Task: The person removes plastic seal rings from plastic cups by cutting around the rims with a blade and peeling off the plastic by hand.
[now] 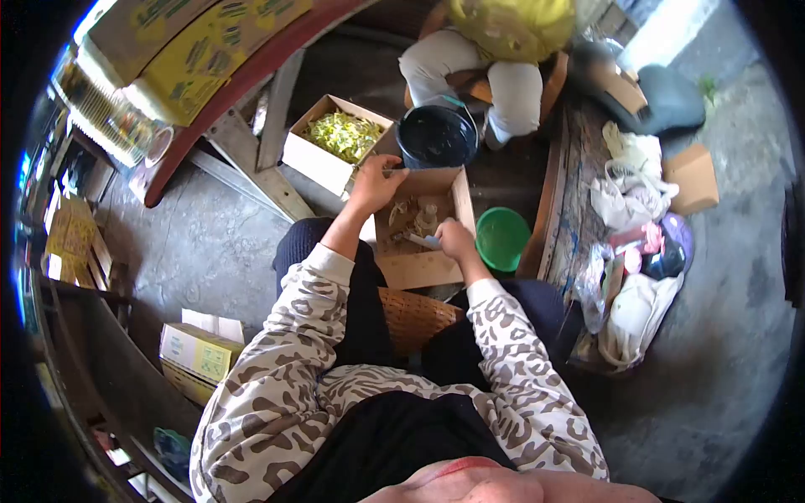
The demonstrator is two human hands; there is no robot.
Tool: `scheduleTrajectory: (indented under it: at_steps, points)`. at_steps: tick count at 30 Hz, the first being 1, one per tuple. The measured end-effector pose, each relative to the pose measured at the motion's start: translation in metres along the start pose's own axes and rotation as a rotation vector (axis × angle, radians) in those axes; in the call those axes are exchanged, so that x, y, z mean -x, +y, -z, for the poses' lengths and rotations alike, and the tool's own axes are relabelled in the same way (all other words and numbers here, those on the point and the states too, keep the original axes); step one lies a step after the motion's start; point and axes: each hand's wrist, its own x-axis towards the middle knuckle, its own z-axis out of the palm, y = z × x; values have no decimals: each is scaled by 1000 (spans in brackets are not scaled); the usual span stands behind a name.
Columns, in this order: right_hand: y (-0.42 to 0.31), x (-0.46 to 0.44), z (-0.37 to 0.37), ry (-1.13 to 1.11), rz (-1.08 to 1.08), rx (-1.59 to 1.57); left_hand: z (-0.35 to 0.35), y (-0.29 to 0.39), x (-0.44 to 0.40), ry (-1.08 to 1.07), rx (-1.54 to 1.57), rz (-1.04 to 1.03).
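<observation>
Between my knees stands an open wooden box (419,272) with a small clear jar (427,220) and some small loose pieces inside. My left hand (376,184) is at the box's upper left corner, thumb and fingers curved towards each other; whether something small is between them is hidden. My right hand (455,240) wraps round the handle of a knife-like tool (423,241), whose pale blade points left over the box. Just beyond my left hand is a second box (319,166) full of yellow-green pieces (342,136). A green round container (503,239) stands right of my right hand.
A dark bucket (437,137) stands ahead, before a seated person in a yellow top (511,29). Bags (636,201) lie on a wooden bench (579,180) at right. A table with a red edge (214,105) and cartons is at left; a woven basket (415,320) lies between my legs.
</observation>
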Motion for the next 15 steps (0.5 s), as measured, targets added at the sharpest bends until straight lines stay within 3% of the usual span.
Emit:
scheduleTrajectory:
  at_steps: [2, 5, 7, 11, 13, 15]
  points:
    - [-11, 0, -8, 192, 115, -187, 1, -3, -4, -4, -14, 34]
    - [-22, 4, 7, 248, 200, -171, 2, -3, -7, 34, -74, -9]
    - [-19, 6, 12, 277, 176, -174, 10, 11, -5, 61, -83, 32]
    - [-13, 25, 51, 292, 154, -158, 30, 14, -12, 233, -105, -124]
    - [-12, 42, 80, 331, 99, -140, 45, 20, -13, 271, -34, -33]
    - [-9, 68, 106, 383, 62, -225, 60, 15, -14, 383, -65, -123]
